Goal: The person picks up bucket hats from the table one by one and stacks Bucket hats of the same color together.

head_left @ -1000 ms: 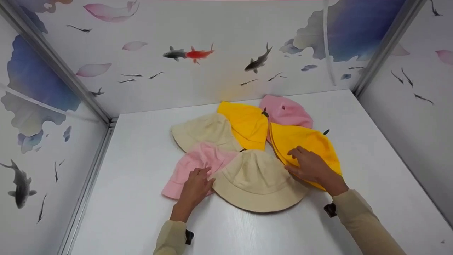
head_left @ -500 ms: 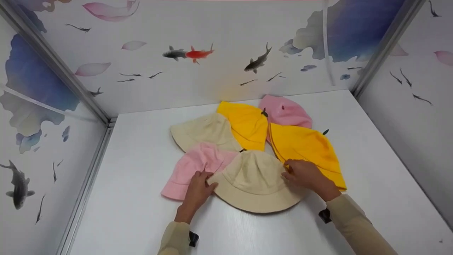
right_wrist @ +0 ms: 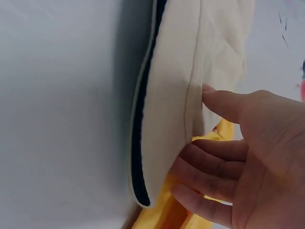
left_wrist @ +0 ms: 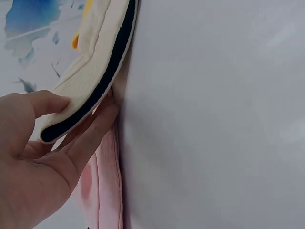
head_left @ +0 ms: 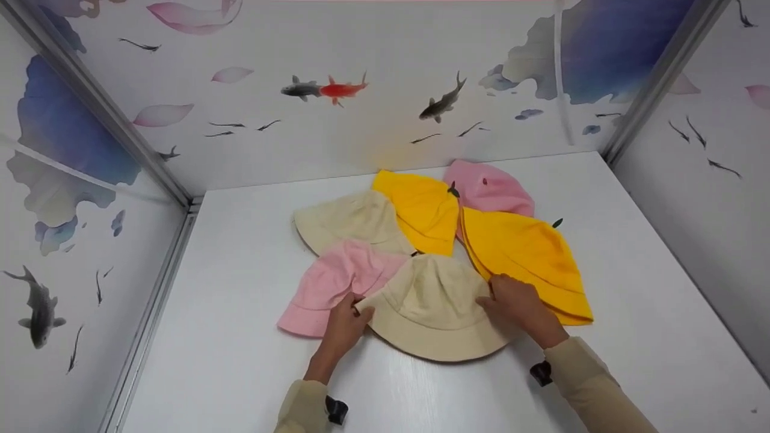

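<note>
A beige bucket hat (head_left: 445,300) with a dark underside to its brim lies at the front of a group of hats. My left hand (head_left: 348,325) grips the left end of its brim, thumb on top and fingers underneath, as the left wrist view shows. At the other end, my right hand (head_left: 520,307) holds the hat with the thumb on the fabric and the fingers behind its edge. A pink hat (head_left: 319,294) is beside and partly under the left end. Near the right hand lies a yellow hat (head_left: 523,252).
Behind these lie another beige hat (head_left: 349,222), a second yellow hat (head_left: 424,210) and a second pink hat (head_left: 493,189), overlapping one another. The white table (head_left: 234,264) is enclosed at the back and sides by panels (head_left: 240,150) with painted fish.
My right hand has come off the right yellow hat, moved left and down, and taken hold of the beige hat. My left hand has moved slightly right and taken hold of its brim.
</note>
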### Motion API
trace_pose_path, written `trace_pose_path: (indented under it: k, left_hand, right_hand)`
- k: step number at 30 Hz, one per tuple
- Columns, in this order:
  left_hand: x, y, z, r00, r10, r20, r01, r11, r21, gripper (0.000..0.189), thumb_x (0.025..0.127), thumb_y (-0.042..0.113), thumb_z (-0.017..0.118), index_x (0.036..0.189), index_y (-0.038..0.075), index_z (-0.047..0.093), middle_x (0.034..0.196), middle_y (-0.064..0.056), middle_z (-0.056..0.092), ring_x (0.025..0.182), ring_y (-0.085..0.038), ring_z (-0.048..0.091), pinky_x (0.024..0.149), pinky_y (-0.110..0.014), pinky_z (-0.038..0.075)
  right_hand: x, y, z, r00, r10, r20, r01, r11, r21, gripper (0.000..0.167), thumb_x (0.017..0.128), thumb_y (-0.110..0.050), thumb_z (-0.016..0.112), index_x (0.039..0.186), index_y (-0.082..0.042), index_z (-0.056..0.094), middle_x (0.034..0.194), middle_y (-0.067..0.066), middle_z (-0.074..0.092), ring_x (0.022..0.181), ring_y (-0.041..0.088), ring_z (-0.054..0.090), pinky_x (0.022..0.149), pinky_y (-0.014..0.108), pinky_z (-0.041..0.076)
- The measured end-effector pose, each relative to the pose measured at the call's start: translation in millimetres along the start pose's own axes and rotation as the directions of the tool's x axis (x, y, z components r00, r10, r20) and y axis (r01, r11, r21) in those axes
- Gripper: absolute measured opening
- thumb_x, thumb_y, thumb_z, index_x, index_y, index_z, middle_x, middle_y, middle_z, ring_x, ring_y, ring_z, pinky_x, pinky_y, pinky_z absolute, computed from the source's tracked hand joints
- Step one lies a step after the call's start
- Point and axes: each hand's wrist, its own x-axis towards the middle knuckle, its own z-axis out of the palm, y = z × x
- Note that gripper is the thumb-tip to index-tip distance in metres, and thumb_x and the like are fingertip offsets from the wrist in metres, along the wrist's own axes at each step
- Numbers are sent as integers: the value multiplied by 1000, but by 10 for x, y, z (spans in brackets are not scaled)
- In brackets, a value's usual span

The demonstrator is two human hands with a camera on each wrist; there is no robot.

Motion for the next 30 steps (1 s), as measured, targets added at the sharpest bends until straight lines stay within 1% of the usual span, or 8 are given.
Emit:
trace_pose_path:
  k: [5, 8, 11, 15, 21, 23, 28, 30]
  left_hand:
    - [17, -8, 65, 998, -67, -14, 64, 984, -169, 30, 101, 17, 58, 121, -5, 53, 108, -18, 68, 88, -14, 62, 71, -25, 52]
    - [6, -5, 86, 994, -105, -18, 96, 957, -275, 37, 103, 21, 56, 127, -6, 50, 114, -20, 70, 90, -14, 65, 74, -26, 54]
    - [-1, 11, 95, 991, -133, 2, 124, 916, -381, 43, 101, 24, 60, 130, -6, 51, 109, -16, 72, 86, -12, 66, 73, -28, 56]
    - [-34, 25, 100, 990, -128, 64, 143, 858, -493, 50, 94, 20, 70, 131, -10, 54, 108, -12, 72, 88, -11, 67, 77, -26, 58]
    - [-98, 28, 134, 984, -144, 107, 179, 827, -534, 46, 97, 19, 65, 131, -10, 56, 108, -8, 69, 92, -10, 63, 82, -25, 55]
    - [-102, 30, 134, 978, -162, 134, 210, 781, -588, 47, 100, 21, 60, 135, -9, 51, 108, -6, 68, 94, -11, 62, 83, -27, 54]
    - [-102, 36, 123, 962, -124, 242, 268, 588, -763, 56, 104, 26, 49, 150, 1, 31, 131, -9, 56, 119, -18, 55, 102, -43, 49]
    - [-106, 31, 113, 960, -105, 260, 273, 548, -791, 59, 105, 29, 47, 153, 3, 26, 141, -11, 50, 128, -19, 49, 108, -48, 44]
  right_hand:
    - [5, 4, -11, 999, 17, 48, -21, 996, 90, 41, 93, -33, 71, 113, -1, 55, 84, 7, 53, 78, 22, 51, 70, 33, 43]
    - [-1, 1, -34, 993, 53, 104, -72, 980, 187, 39, 95, -32, 69, 116, -4, 52, 87, 7, 53, 81, 22, 53, 70, 31, 44]
    - [-5, -1, -64, 990, 64, 124, -93, 967, 238, 35, 98, -31, 65, 117, -6, 49, 89, 8, 53, 83, 22, 53, 72, 30, 44]
    - [-11, -22, -85, 997, 19, 82, -38, 968, 248, 31, 100, -28, 62, 117, -5, 47, 88, 8, 50, 83, 22, 52, 72, 31, 44]
    - [-38, -92, -109, 999, -42, 28, 35, 973, 229, 32, 101, -23, 60, 120, -3, 43, 87, 8, 49, 79, 21, 51, 69, 31, 43]
    - [-39, -126, -121, 999, -32, 34, 23, 973, 231, 33, 102, -24, 59, 122, -4, 41, 86, 8, 49, 78, 21, 52, 69, 30, 44]
    - [-35, -200, -137, 1000, -30, -3, 30, 965, 261, 30, 102, -26, 59, 117, -7, 41, 83, 8, 48, 75, 22, 51, 65, 30, 42]
    - [-27, -228, -134, 998, -43, -37, 51, 962, 267, 28, 101, -26, 60, 114, -7, 42, 81, 8, 47, 74, 22, 51, 65, 30, 41]
